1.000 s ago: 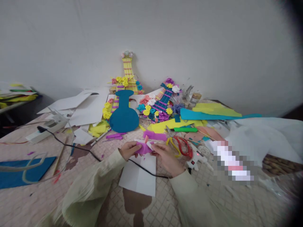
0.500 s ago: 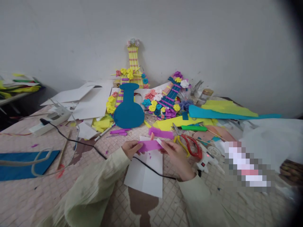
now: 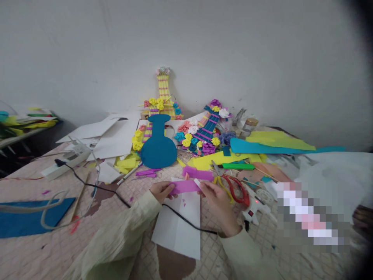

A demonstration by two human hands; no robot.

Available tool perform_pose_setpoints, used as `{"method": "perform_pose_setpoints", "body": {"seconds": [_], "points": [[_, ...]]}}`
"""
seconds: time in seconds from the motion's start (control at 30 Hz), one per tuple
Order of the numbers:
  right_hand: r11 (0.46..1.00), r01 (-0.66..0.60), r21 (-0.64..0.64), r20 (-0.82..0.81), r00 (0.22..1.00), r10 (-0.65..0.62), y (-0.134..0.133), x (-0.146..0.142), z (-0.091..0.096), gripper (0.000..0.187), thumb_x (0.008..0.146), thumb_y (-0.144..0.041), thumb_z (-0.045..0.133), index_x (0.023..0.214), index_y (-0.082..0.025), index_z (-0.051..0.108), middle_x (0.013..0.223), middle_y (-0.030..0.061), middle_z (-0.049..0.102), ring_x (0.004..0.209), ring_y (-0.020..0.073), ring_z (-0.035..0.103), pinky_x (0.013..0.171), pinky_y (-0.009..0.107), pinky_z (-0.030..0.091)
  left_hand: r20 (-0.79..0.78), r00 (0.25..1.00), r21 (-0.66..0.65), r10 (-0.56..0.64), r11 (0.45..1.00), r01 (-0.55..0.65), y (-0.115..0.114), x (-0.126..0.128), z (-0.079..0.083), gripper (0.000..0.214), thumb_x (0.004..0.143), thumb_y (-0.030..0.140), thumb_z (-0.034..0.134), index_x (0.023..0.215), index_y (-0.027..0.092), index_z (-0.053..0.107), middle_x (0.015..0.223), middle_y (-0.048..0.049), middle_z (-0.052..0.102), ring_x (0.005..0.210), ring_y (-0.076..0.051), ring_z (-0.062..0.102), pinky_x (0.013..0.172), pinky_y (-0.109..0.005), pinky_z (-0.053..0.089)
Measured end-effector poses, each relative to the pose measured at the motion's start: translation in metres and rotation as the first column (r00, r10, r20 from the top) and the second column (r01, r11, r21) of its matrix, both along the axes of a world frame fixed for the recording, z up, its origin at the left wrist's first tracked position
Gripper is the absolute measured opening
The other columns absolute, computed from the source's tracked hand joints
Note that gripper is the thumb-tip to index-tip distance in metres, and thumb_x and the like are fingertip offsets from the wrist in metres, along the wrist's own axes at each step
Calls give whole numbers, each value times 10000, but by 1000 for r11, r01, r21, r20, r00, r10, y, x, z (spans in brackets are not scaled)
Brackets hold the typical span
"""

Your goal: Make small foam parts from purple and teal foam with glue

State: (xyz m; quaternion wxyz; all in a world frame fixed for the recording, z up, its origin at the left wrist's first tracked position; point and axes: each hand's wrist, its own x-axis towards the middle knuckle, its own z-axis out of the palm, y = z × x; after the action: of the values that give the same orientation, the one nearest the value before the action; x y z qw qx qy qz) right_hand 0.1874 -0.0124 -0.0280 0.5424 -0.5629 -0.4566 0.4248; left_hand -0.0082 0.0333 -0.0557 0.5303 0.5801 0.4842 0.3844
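Between the sleeves (image 3: 140, 217), a hand could pass low over the white sheet (image 3: 177, 241), though the black cord (image 3: 188, 221) cuts across it. The purple strip (image 3: 184, 187) bridges the gap between the left hand (image 3: 161, 191) and the right hand (image 3: 217, 202). Beyond, the blue cutout (image 3: 159, 151) blocks the way; red-handled scissors (image 3: 244, 200) and a white glue gun (image 3: 255, 214) crowd the right side. The near left of the table (image 3: 40, 256) offers wider passage (mind the pale looped cable (image 3: 44, 222) behind it).
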Motion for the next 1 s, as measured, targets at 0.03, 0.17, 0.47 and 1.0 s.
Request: {"method": "perform_pose_setpoints", "body": {"seconds": [0.03, 0.17, 0.47, 1.0], "points": [[1000, 21, 7, 3, 1000, -21, 0, 1, 0, 347, 672, -464, 594, 800, -148, 661, 681, 57, 664, 636, 184, 607, 614, 305, 476, -23, 1000, 22, 4, 1000, -4, 3, 0, 1, 375, 695, 484, 556, 745, 116, 611, 552, -57, 646, 460, -118, 585, 399, -191, 420], [995, 96, 25, 8, 995, -96, -1, 4, 3, 359, 688, -471, 575, 803, -137, 643, 659, 66, 660, 649, 202, 616, 631, 320, 470, -163, 986, 138, 37, 990, -15, 25, 2, 10, 360, 760, 447, 486, 809, 110, 601, 641, -77, 669, 508, -132, 606, 418, -202, 430], [970, 211, 123, -28, 978, -209, 1, 15, 13, 363, 685, -462, 572, 828, -136, 644, 665, 49, 646, 637, 175, 587, 604, 287, 455, -643, 732, 405, 225, 911, 76, 122, 50, 45, 313, 826, 301, 493, 1097, 144, 504, 1103, -84, 537, 949, -200, 546, 795, -409, 467], [930, 356, 96, -105, 932, -346, 7, 36, 12, 412, 674, -477, 587, 874, -121, 640, 728, 56, 612, 662, 158, 522, 633, 290, 421, -899, 430, 201, -83, 794, 574, 111, 76, 10, 287, 837, 294, 475, 1085, 156, 512, 1099, -84, 540, 925, -183, 552, 780, -388, 477]]}}
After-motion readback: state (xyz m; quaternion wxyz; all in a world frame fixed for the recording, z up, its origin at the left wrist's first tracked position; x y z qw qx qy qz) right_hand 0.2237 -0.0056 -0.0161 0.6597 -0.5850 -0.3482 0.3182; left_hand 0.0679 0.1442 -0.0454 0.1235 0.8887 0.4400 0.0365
